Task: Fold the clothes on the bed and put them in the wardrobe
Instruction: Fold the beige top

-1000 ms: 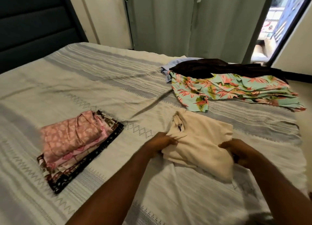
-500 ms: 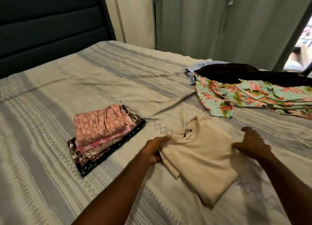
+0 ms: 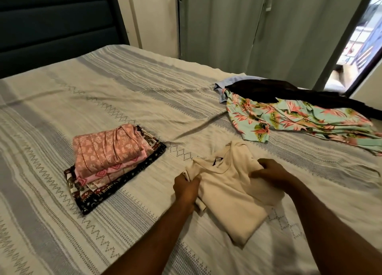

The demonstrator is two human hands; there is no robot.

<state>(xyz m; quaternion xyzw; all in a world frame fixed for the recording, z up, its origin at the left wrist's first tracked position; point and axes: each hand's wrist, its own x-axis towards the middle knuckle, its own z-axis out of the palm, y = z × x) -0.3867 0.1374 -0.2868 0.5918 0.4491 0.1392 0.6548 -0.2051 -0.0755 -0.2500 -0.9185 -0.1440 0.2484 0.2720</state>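
Head view: my left hand (image 3: 187, 187) and right hand (image 3: 268, 169) pinched the soft, light cream shirt (image 3: 229, 194) at its collar-end corners, near the bed (image 3: 62, 101) front edge.

Head view, down over bed (image 3: 103, 93)

Dim indoor light, daylight from the far right

The window (image 3: 359, 41) at the upper right is the brightest spot and is washed out, while the headboard (image 3: 55, 25) at the upper left stays very dark. The bedspread (image 3: 128, 93) is evenly and softly lit; faint shadows lie under the forearms near the bed's near edge. Its woven pattern smears with slight blur, most at the near left corner. Wide-angle bending curves the curtain (image 3: 237, 27) and the window frame.
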